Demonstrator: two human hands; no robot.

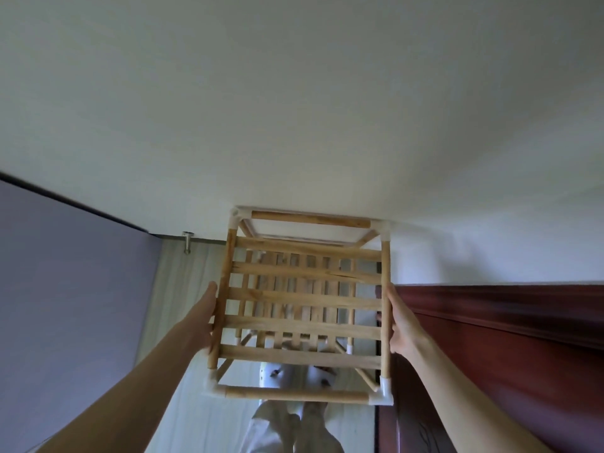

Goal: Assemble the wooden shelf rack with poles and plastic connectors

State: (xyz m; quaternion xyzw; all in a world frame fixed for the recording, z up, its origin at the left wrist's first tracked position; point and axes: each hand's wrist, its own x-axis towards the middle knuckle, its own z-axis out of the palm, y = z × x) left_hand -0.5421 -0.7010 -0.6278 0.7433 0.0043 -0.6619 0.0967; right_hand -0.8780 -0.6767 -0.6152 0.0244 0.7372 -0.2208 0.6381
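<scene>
Well, the wooden shelf rack (305, 304) is held up in the air between both hands, close against the white wall (294, 93), its far top edge touching or nearly touching that wall. The left hand (202, 322) lies along the rack's left side pole, palm against the wood with the fingers stretched up beside it; whether the thumb wraps behind the pole I cannot tell. The right hand (400, 325) is pressed to the rack's right side pole in the same way, fingers long and mostly straight, the fingertips reaching up past the middle slats. So the rack sits squeezed between two flat palms rather than hanging from curled fingers, as far as can be seen.

The rack itself is pale, honey-coloured wood: a row of flat slats (304, 299) runs across the near face, round poles frame it, and a second slatted tier shows through the gaps behind. White plastic connectors (385, 389) cap the corners where the poles meet, four of them plain at the near corners.

To the right of the rack stands a dark red wooden door (506, 354). To its left hangs a pale curtain (170, 289), and further left a greyish-purple wall (72, 289).
</scene>
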